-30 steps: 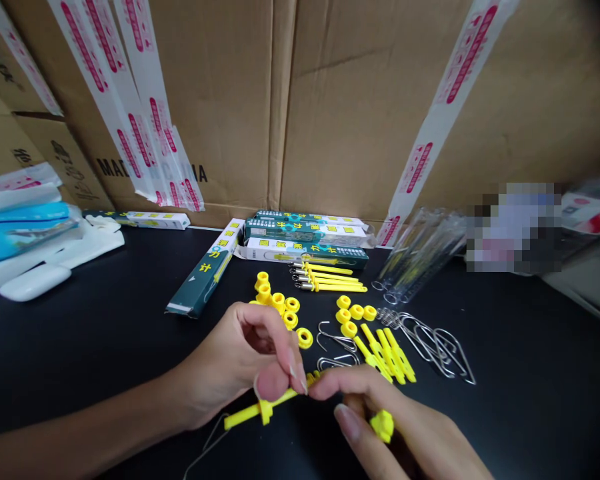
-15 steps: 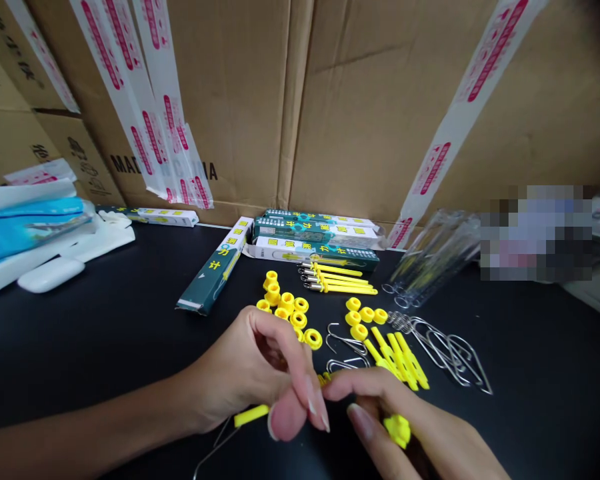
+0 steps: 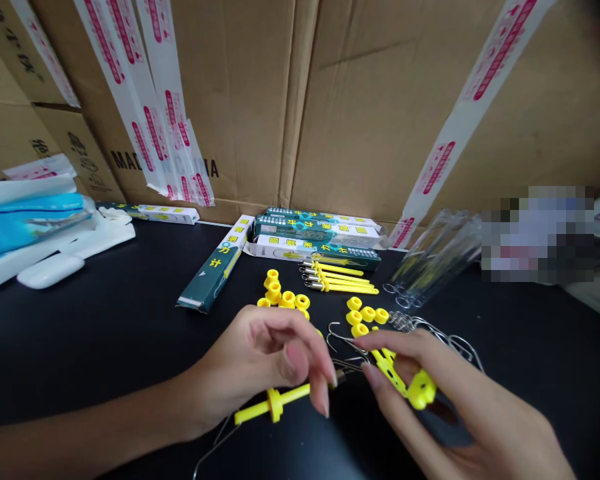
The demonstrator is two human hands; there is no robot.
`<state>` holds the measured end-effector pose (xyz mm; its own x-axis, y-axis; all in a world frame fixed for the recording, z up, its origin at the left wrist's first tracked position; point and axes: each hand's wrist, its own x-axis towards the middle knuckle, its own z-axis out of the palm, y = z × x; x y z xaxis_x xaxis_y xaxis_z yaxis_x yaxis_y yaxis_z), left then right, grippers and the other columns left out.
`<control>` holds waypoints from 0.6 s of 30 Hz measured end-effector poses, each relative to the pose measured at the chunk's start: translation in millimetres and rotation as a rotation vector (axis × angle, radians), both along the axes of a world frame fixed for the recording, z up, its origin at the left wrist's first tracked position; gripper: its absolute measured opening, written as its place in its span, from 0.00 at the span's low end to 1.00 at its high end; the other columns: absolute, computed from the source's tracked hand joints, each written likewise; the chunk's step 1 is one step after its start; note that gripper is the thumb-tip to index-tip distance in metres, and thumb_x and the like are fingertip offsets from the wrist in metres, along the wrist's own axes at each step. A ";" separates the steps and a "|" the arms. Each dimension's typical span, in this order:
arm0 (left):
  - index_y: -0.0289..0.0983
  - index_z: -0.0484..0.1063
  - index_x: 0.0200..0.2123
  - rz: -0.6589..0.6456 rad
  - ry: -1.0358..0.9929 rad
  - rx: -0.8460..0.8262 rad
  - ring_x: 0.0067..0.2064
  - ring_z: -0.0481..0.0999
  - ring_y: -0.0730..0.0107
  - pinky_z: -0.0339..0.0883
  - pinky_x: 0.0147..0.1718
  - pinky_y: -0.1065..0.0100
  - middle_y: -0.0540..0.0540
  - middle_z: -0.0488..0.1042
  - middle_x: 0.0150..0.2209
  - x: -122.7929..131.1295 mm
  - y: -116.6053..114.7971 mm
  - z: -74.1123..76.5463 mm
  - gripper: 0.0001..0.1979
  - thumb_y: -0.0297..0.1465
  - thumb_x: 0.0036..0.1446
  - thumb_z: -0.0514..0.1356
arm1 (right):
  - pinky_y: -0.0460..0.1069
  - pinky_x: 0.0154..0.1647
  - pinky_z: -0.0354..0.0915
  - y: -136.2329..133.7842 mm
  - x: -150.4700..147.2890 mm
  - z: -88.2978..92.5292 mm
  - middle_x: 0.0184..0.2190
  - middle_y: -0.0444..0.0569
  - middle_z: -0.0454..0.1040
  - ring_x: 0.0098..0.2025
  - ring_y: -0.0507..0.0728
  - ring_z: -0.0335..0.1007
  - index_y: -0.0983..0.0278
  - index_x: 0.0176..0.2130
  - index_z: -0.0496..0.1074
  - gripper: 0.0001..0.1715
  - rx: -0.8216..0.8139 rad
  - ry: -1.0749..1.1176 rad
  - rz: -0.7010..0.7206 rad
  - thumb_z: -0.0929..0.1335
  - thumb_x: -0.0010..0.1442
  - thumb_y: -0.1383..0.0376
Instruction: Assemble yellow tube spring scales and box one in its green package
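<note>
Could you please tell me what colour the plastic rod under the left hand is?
The rod is bright yellow, clearest in the head view.

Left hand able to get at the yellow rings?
Probably yes. The left hand sits just in front of the yellow rings with nothing between them, but it looks busy on a yellow rod, so it would likely have to free up first.

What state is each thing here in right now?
Left hand: holding a yellow plastic rod.
Right hand: gripping a yellow plastic piece.
Green-and-white boxes: closed, lying stacked.
Yellow plastic rings: loose in a cluster.
Clear plastic tubes: bundled, lying down.
</note>
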<state>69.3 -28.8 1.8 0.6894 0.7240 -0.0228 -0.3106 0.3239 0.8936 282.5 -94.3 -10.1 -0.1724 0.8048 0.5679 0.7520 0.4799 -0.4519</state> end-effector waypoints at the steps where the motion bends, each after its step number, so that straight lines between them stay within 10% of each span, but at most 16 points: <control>1: 0.37 0.81 0.30 0.023 0.008 0.030 0.24 0.72 0.72 0.66 0.33 0.69 0.50 0.77 0.23 0.2 -1.8 1.4 0.24 0.54 0.48 0.74 | 0.48 0.36 0.72 4.2 5.2 2.5 0.38 0.45 0.81 0.35 0.57 0.79 0.54 0.49 0.71 0.12 0.021 -0.049 0.016 0.68 0.67 0.68; 8: 0.38 0.76 0.32 0.216 0.312 0.605 0.26 0.71 0.72 0.61 0.28 0.71 0.51 0.75 0.24 -4.2 -20.4 6.5 0.19 0.38 0.74 0.54 | 0.53 0.37 0.75 19.2 21.6 16.2 0.37 0.51 0.80 0.39 0.62 0.78 0.59 0.48 0.76 0.12 -0.072 -0.287 0.282 0.70 0.64 0.70; 18: 0.43 0.79 0.43 0.485 0.523 1.060 0.34 0.78 0.71 0.69 0.42 0.74 0.54 0.80 0.34 -3.4 -24.3 1.8 0.11 0.23 0.61 0.64 | 0.53 0.38 0.72 21.3 17.6 8.5 0.36 0.51 0.82 0.36 0.59 0.77 0.63 0.45 0.77 0.10 -0.028 -0.334 0.367 0.66 0.69 0.73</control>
<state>65.8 -53.1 3.6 0.4345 0.7280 0.5303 0.2691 -0.6668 0.6950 300.1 -73.0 -1.6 -0.6162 0.6709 0.4125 0.6412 0.7315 -0.2318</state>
